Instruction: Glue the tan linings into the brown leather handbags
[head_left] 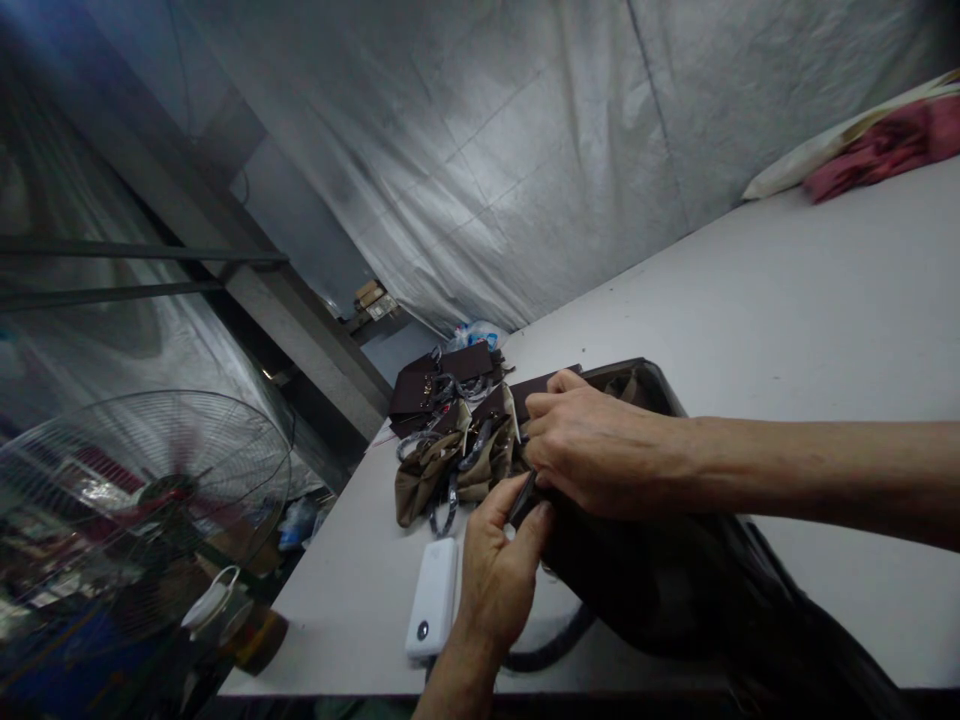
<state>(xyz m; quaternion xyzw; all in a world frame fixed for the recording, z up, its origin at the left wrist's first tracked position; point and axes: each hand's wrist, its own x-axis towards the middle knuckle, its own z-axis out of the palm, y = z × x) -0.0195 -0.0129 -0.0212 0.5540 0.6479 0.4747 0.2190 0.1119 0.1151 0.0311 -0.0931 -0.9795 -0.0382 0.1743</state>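
Observation:
A dark brown bag lies on the white table in front of me. My right hand rests on the bag's top edge with its fingers curled round it. My left hand comes up from below and pinches a thin dark strip at the bag's edge between thumb and fingers. A dark strap trails from the bag toward the table's front edge.
A white power bank lies just left of my left hand. Behind it sits a heap of brown and olive bag parts with straps. A standing fan is off the table's left. Red cloth lies far right. Plastic sheeting hangs behind.

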